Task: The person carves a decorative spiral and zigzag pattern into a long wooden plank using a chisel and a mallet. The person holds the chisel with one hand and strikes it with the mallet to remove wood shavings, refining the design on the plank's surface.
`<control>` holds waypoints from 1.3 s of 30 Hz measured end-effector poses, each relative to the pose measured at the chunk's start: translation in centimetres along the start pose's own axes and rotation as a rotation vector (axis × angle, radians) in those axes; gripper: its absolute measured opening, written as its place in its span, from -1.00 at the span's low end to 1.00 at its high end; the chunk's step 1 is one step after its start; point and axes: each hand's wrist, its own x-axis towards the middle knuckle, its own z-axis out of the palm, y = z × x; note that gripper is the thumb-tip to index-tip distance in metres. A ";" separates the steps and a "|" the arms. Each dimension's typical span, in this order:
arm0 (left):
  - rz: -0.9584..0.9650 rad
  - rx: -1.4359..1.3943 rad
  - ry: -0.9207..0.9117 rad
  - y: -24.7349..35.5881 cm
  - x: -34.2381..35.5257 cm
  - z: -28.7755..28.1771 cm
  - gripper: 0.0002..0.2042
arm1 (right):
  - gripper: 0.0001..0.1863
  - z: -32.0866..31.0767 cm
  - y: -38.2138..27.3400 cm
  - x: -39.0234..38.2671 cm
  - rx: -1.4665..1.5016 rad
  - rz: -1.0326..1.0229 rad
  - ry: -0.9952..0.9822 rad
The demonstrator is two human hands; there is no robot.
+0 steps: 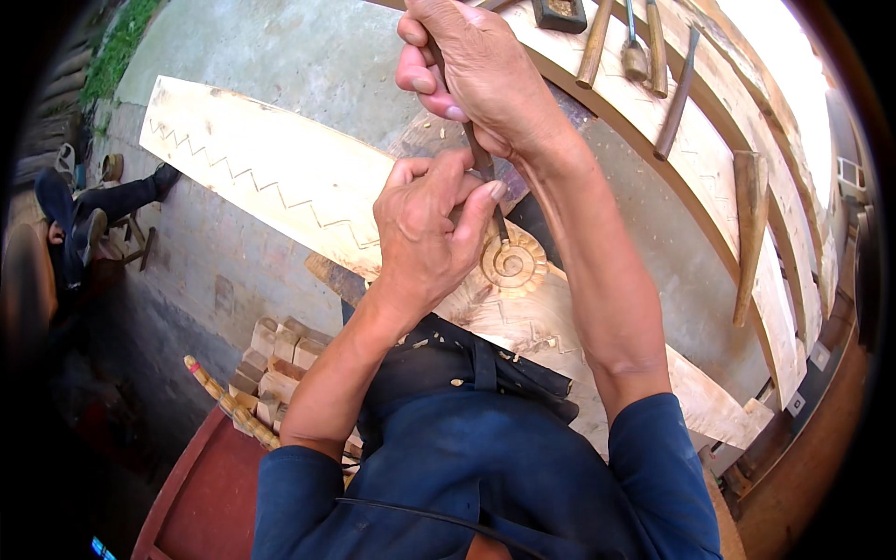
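remotely, i saw the right hand (pixel 481 79) clenched round the gouge (pixel 482 157), the left hand (pixel 422 219) pinching it lower, above the plank (pixel 271 187)'s rosette (pixel 519 269); i judged it stiff, light, best held two-handed.

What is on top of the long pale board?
On the board: a zigzag line, a round spiral carving and the tip of a carving tool. The left hand hides what's beneath it.

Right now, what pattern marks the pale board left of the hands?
A zigzag, running lengthwise along the pale board; best seen in the head view.
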 end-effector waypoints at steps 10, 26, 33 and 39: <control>-0.092 -0.202 -0.088 0.7 -0.4 -1.4 -0.79 | -0.44 -5.2 -5.1 -1.7 0.289 0.052 -0.241; -0.214 -0.247 0.062 0.4 -0.9 0.1 -0.72 | -0.38 -1.3 -3.0 -0.1 0.247 0.113 -0.218; -0.201 -0.199 0.075 0.2 -1.2 0.2 -0.78 | -0.37 -0.3 -2.9 -0.2 0.220 0.110 -0.219; -0.215 -0.194 0.058 0.3 -1.2 0.0 -0.81 | -0.36 -0.3 -2.7 0.0 0.181 0.075 -0.239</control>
